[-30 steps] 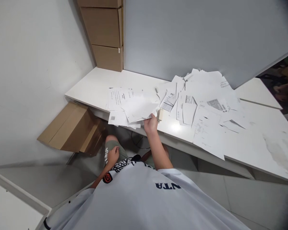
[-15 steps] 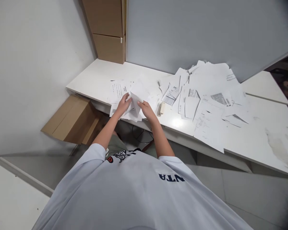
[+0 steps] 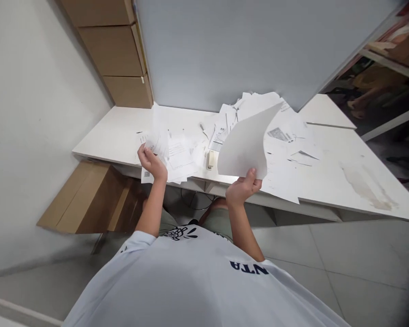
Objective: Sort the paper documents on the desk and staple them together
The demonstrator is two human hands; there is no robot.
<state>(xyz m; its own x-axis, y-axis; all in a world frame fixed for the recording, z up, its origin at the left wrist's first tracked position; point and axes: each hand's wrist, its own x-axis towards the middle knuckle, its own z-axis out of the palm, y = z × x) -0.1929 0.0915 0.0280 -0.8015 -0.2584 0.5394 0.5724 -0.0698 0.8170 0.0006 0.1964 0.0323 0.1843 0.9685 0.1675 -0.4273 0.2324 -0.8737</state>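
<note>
My right hand (image 3: pixel 244 187) is closed on the lower edge of a blank white sheet (image 3: pixel 247 144), held up and curling above the front of the white desk (image 3: pixel 330 177). At the desk's left part, my left hand (image 3: pixel 152 162) grips a printed paper (image 3: pixel 157 138), lifted slightly over a small stack of printed papers (image 3: pixel 180 159). A cream stapler (image 3: pixel 211 160) lies between the two hands on the desk. Further back a loose heap of papers (image 3: pixel 276 127) spreads against the grey partition.
Stacked cardboard boxes (image 3: pixel 116 50) stand in the far left corner. A flattened cardboard box (image 3: pixel 85 200) leans under the desk's left end. A grey partition panel (image 3: pixel 225 50) backs the desk. A stain (image 3: pixel 364 186) marks the desk's right part. Grey tiled floor lies below.
Both hands were together on the left paper stack; now they have parted. The right hand has lifted a blank sheet to the right, the left has raised a printed paper. The view has tilted.
</note>
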